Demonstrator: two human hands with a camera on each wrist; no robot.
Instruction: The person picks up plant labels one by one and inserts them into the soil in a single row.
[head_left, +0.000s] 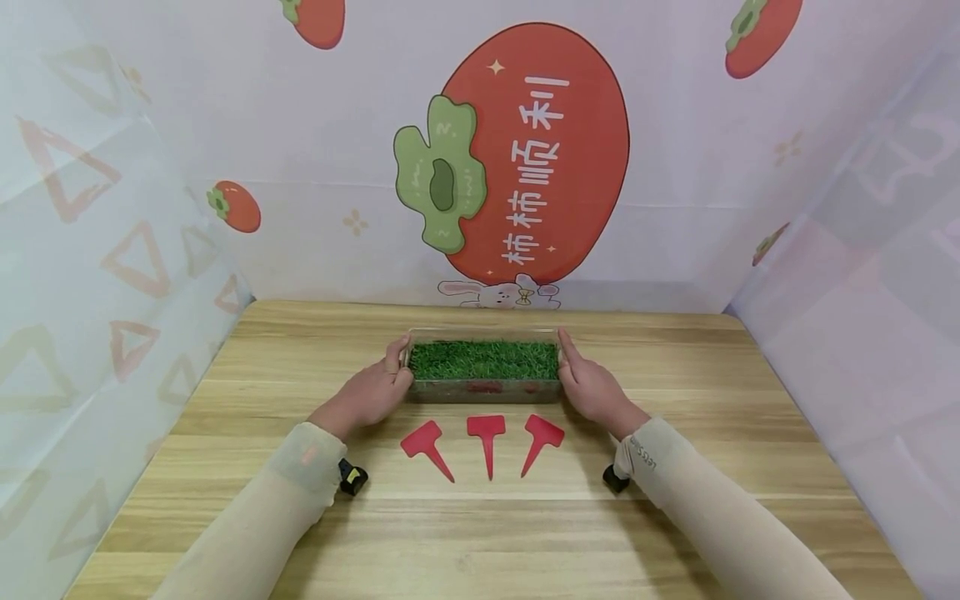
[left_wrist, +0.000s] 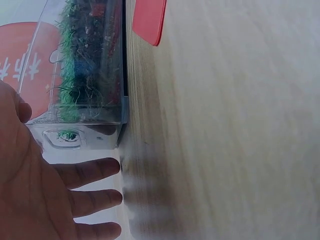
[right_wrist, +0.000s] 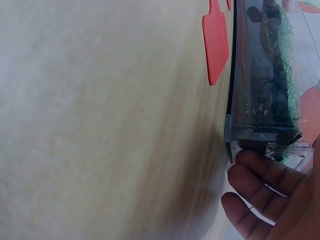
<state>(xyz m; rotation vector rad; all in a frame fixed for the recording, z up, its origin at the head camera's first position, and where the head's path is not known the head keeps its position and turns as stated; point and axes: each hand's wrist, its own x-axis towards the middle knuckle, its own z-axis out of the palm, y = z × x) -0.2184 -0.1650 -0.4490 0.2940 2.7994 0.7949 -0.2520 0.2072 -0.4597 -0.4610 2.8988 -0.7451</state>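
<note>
A clear plastic box [head_left: 483,392] with green artificial grass [head_left: 480,360] inside stands between both hands. My left hand [head_left: 384,390] is at its left end; in the left wrist view, the fingers [left_wrist: 92,172] stretch out straight beside the handle cutout, the thumb near the box's corner. At the right end is my right hand [head_left: 592,387], with one finger pointing up along the end wall. The right wrist view shows its other fingertips [right_wrist: 245,167] against that end. Three red T-shaped plant labels, a left [head_left: 426,442], a middle [head_left: 487,433] and a right one [head_left: 543,435], lie in front.
A wood-grain table [head_left: 487,542] carries everything. Behind it hangs a white backdrop [head_left: 322,108] printed with a large red persimmon [head_left: 555,167]; patterned cloth walls [head_left: 82,275] close in the sides. Black wrist cameras [head_left: 352,477] are strapped below the sleeves.
</note>
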